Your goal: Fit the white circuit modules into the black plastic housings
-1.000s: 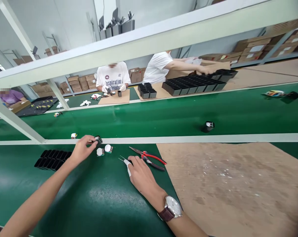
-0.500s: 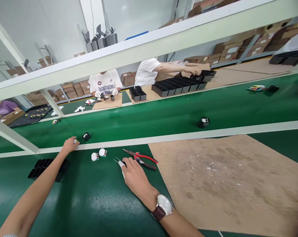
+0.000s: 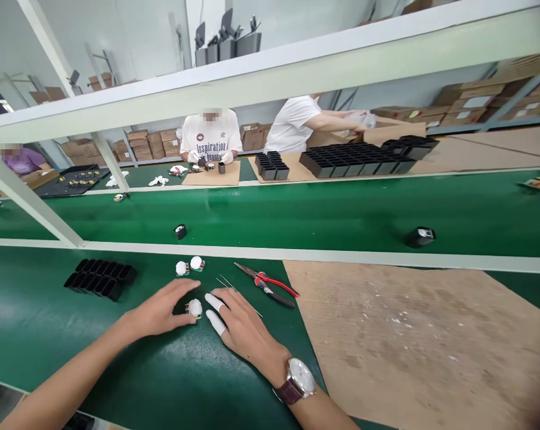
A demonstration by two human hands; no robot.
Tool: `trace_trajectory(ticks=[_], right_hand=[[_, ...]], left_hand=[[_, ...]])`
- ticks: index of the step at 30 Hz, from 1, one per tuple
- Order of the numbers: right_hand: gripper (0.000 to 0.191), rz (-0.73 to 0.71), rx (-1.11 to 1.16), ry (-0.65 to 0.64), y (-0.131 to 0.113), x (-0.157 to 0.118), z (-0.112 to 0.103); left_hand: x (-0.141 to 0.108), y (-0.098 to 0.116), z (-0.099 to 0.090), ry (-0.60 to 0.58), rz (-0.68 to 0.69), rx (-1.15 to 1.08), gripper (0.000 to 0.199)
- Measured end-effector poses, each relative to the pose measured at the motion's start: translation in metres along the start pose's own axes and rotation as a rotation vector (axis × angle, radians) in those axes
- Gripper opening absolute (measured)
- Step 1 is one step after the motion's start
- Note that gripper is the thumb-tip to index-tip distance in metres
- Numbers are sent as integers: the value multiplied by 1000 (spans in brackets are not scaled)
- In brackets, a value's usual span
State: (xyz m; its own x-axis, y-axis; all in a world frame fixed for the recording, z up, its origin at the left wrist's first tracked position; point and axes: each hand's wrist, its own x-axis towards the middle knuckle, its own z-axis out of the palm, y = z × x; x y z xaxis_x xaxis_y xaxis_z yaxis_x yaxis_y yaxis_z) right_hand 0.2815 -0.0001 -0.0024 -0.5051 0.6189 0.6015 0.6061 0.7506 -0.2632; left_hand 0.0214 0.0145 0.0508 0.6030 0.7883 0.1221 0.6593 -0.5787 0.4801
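On the green table, a small white-domed part [image 3: 194, 308] lies between my two hands. My left hand [image 3: 164, 307] is open around its left side, thumb and fingers apart. My right hand [image 3: 243, 322], with white covers on two fingers and a watch at the wrist, is open just to the right of the part. Thin metal wires [image 3: 227, 283] lie beside and partly under the right hand. Two more white-domed parts [image 3: 182, 268] [image 3: 197, 263] sit above the hands. Red-and-black pliers [image 3: 266, 284] rest right of them.
Black cups [image 3: 100, 278] stand in rows at left. Brown cardboard [image 3: 399, 334] covers the right side. Beyond a white rail [image 3: 252, 253], black housings [image 3: 180, 232] [image 3: 420, 237] sit on the green belt. People work across it, behind black trays [image 3: 354, 160]; a white post [image 3: 41, 203] rises at left.
My left hand has come back from the belt to the table near my right hand, and a third white-domed part now lies there. My right hand has opened off the wires. The view has shifted.
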Motion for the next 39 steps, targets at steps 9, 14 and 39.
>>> trace_trajectory(ticks=[9, 14, 39], right_hand=[[27, -68, 24, -148, -19, 1, 7], [29, -58, 29, -117, -15, -1, 14], [49, 36, 134, 190, -15, 5, -8]], left_hand=[[-58, -89, -87, 364, -295, 576, 31], [-69, -106, -70, 323, -350, 597, 27], [-14, -17, 41, 141, -92, -299, 79]])
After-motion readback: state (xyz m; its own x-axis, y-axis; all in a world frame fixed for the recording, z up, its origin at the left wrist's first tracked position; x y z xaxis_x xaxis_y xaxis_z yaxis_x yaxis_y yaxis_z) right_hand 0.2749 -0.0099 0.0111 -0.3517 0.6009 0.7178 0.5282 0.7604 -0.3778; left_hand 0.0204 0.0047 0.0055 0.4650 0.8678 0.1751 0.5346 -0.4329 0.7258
